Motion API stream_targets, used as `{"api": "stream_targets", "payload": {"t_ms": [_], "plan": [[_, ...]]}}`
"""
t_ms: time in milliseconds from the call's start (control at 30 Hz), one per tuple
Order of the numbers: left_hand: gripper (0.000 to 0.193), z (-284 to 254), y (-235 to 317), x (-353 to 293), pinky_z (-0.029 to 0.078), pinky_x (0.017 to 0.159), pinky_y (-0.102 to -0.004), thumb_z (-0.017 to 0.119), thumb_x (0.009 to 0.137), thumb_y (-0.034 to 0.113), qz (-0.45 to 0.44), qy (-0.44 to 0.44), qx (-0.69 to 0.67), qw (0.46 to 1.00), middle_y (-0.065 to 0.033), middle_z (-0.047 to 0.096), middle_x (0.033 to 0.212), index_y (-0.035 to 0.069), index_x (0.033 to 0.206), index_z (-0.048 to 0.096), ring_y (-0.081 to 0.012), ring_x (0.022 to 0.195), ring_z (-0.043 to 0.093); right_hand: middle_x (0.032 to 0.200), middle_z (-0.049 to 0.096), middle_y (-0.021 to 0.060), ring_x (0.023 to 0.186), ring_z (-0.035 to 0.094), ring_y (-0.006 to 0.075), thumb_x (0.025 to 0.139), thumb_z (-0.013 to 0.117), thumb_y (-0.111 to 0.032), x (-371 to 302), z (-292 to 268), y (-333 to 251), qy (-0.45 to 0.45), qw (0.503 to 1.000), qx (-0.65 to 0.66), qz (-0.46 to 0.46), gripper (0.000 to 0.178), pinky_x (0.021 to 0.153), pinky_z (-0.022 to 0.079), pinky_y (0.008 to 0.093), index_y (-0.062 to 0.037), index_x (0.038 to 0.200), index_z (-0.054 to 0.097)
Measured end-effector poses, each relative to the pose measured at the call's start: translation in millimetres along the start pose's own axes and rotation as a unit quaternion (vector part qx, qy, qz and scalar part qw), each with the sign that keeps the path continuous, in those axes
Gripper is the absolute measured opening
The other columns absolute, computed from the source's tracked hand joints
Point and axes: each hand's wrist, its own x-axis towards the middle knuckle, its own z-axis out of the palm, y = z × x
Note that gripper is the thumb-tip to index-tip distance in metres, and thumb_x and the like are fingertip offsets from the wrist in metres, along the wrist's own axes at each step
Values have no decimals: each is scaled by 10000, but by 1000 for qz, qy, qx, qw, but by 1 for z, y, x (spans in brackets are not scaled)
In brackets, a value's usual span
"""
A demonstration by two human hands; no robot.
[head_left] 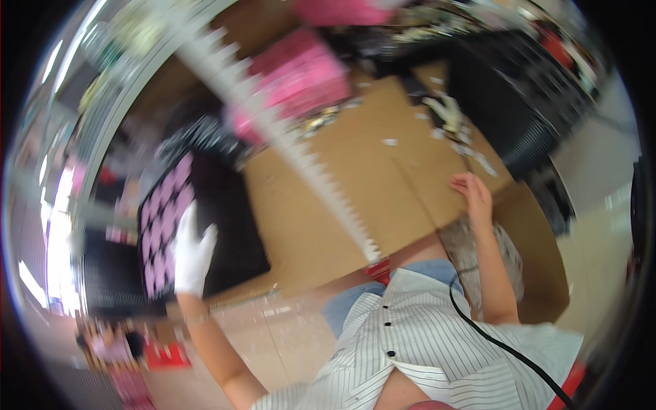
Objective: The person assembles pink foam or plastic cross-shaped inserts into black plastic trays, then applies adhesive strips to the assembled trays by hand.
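My left hand (193,254), in a white glove, lies against a black tray-like block (229,225) whose left side carries rows of pink squares (167,222). Its fingers are stretched out, with the thumb apart. Bare, my right hand (473,193) hovers at the right part of a brown cardboard surface (328,225), its fingers loosely bent and nothing visible in them. Whether its fingertips touch the cardboard I cannot tell. A pale glove (445,113) lies beyond it among small white scraps (465,137).
Pink stacks (301,75) stand at the back, beside crumpled black plastic (201,140). A black crate (519,102) is at the far right. One long white toothed strip (301,157) crosses the view. Clear plastic (502,263) sits below my right forearm; a black cable (506,345) hangs over my shirt.
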Motion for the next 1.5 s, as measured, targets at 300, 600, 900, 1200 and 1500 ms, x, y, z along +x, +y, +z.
{"api": "stream_targets", "payload": {"t_ms": [300,600,900,1200,1500], "plan": [[295,34,171,-28,485,973,-457,561,872,-115,243,386,35,889,-173,570,1218,-5,1143,598,-334,1125,571,796,558,89,827,594,194,1000,509,-199,29,-144,-68,313,905,229,-174,284,992,489,436,13,819,561],[498,85,276,-43,421,1013,-422,508,734,-223,370,159,-190,895,-157,525,1287,43,1138,627,-328,1219,514,809,549,117,795,571,224,972,548,-154,43,-153,-77,275,883,380,-7,222,994,494,466,28,847,572],[331,153,409,2,435,992,-375,638,825,-45,456,52,-289,840,-142,565,1248,54,1141,630,-313,1175,545,931,540,151,878,569,247,932,586,-90,52,-166,-84,283,880,375,70,173,959,531,462,80,950,559],[411,207,475,34,439,982,-400,644,840,10,427,-100,-369,820,-205,472,1335,40,1238,548,-363,1177,514,1203,504,288,1121,557,368,919,517,-19,39,-167,-106,261,889,360,113,316,956,527,409,168,1169,467],[811,230,504,67,310,1088,-504,770,758,136,549,44,-276,788,-252,340,1446,14,1427,329,-454,1348,318,1191,542,299,1079,608,365,912,525,-50,35,-165,-113,255,910,298,135,374,861,528,319,177,1204,473]]}}
